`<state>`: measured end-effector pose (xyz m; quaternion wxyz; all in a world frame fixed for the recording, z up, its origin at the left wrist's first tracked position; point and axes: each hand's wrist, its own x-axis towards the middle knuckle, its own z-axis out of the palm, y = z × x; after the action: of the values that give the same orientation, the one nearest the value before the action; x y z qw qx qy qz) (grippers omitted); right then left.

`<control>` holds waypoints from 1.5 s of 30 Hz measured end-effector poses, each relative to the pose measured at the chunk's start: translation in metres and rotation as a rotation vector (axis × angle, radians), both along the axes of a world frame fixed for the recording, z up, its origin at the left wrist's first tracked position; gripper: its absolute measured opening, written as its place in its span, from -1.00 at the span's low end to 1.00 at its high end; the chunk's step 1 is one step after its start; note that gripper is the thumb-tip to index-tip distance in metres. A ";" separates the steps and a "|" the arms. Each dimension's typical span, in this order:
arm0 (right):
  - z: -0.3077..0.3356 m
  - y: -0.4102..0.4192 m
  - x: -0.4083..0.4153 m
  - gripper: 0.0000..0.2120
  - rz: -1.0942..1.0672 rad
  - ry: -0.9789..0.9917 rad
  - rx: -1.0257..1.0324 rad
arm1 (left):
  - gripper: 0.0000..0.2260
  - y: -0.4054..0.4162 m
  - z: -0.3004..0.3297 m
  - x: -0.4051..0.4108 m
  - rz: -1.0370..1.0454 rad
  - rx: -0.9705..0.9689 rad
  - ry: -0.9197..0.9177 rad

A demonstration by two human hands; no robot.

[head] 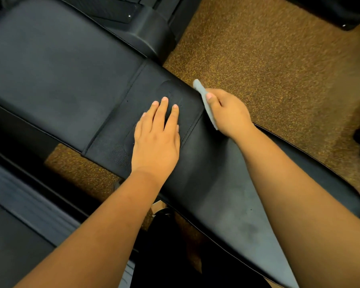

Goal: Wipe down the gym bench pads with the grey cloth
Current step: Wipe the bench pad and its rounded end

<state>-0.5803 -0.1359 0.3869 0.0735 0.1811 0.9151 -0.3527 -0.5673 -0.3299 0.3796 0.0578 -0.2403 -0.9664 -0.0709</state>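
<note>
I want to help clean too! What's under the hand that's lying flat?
The left hand rests flat on the black bench pad, beside a stitched seam. The patch of pad right beneath the palm is covered, so nothing there can be seen.

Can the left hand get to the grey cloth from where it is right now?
Probably yes. The left hand lies flat on the bench pad, and only bare pad separates it from the cloth the right hand holds.

Left hand [156, 140] flat, fingers straight, right hand [229, 113] curled, both forearms extended

Dim warm light, soft motion blur, wide-angle bending at edges.
</note>
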 end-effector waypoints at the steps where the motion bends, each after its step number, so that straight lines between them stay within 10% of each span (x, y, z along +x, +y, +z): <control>1: 0.001 -0.006 -0.012 -0.65 0.029 0.012 0.002 | -0.60 0.000 0.000 0.000 -0.001 0.001 0.002; 45: 0.022 -0.067 -0.109 -0.63 0.230 0.034 0.001 | -0.56 0.002 0.003 -0.001 -0.001 -0.016 -0.053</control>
<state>-0.6890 -0.2027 0.4093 0.0978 0.0690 0.9311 -0.3446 -0.5681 -0.3281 0.3824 0.0302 -0.2391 -0.9680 -0.0693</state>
